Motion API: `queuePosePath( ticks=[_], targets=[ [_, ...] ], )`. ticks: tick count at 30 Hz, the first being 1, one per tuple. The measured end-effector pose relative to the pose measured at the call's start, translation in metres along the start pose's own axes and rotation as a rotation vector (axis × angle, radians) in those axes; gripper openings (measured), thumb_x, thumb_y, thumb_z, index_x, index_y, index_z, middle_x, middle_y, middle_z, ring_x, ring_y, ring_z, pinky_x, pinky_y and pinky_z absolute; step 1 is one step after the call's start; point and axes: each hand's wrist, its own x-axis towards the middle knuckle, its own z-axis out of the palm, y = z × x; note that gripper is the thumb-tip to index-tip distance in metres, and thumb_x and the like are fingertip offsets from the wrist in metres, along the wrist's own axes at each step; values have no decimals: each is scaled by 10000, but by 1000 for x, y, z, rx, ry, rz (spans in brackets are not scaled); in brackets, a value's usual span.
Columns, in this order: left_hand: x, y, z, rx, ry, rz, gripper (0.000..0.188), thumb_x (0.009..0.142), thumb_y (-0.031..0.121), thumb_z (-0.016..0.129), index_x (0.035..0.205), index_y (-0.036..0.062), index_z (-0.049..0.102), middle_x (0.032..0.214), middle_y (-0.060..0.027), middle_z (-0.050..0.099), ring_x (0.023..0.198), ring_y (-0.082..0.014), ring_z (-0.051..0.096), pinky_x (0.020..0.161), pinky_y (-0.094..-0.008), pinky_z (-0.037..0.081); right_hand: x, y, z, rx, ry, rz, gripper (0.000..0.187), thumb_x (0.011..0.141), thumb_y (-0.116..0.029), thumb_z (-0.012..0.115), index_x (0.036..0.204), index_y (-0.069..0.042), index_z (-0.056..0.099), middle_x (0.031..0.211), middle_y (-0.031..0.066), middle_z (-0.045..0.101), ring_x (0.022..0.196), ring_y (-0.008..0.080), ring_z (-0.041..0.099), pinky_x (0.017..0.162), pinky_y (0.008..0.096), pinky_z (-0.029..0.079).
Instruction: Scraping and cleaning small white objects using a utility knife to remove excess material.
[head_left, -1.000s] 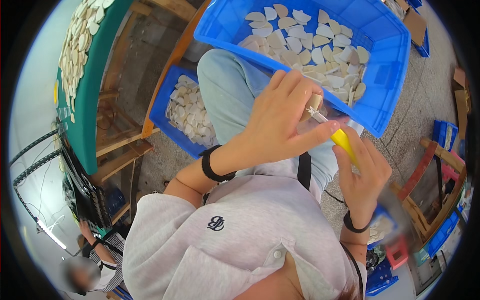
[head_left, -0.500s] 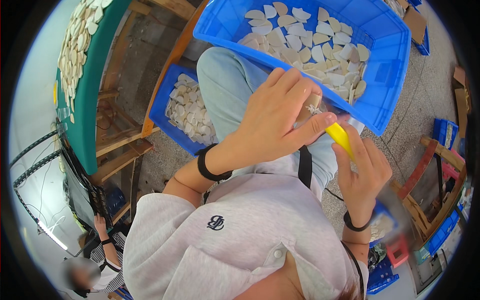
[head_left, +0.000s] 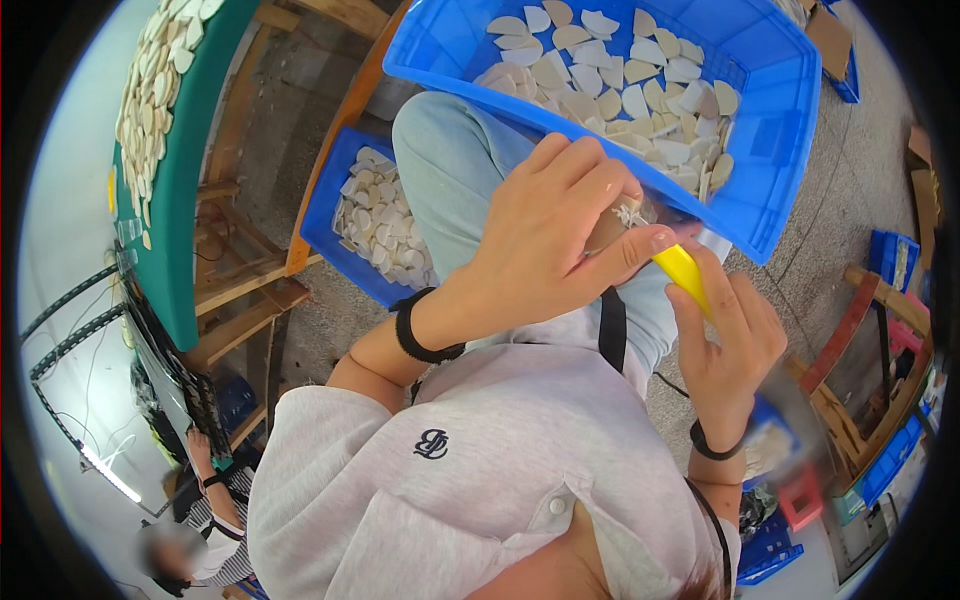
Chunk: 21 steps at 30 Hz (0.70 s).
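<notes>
My left hand point(head_left: 560, 225) is closed above my lap, against the near wall of a large blue bin point(head_left: 560, 118). Between its thumb and fingers sits a small beige piece, mostly hidden, with white shavings point(head_left: 630, 214) clinging at its edge. In my right hand point(head_left: 735, 330) is a tool with a bright yellow handle point(head_left: 683, 277), gripped between thumb and fingers. The tool's working end is hidden near my left thumb, whose tip lies at the handle's top. Many off-white, half-round flat pieces point(head_left: 640, 72) lie loose in the bin beyond my hands.
A smaller blue bin point(head_left: 318, 222) full of similar pieces stands left of my knee. Further left, more pieces point(head_left: 150, 120) lie on a green-covered table point(head_left: 190, 200). A co-worker's arm point(head_left: 215, 485) shows at lower left. Wooden frames point(head_left: 835, 415) and a red stool point(head_left: 800, 497) stand at right.
My hands keep nearly the same pose and hold. The beige piece shows less between my fingers than before. At lower left, the co-worker's head has shifted slightly to the right.
</notes>
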Motion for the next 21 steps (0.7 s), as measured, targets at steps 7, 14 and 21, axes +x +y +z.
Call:
queuePosePath(
  ticks=[7,14,21],
  targets=[
    [-2,-1,4,-34,9,-23,226,733,194,679,739,39,515,696,-68,459,640,-238,389,586,-320,320,-2,-1,1,-18,19,2,372,713,-211,722,1054,-83,643,581,3,423,459,147,425,420,279,321],
    [-4,1,5,-315,-65,-146,226,756,193,674,773,61,491,707,-15,400,657,-142,366,605,-275,310,-6,7,9,99,159,218,315,775,-119,685,1067,-22,621,749,97,594,592,191,558,520,267,425],
    [-3,4,3,-949,-143,-506,266,885,289,435,768,50,439,742,-2,365,723,-100,354,666,-229,293,-3,-1,3,228,87,395,250,828,-76,627,1056,28,618,897,113,652,739,120,582,653,230,447]
  ],
)
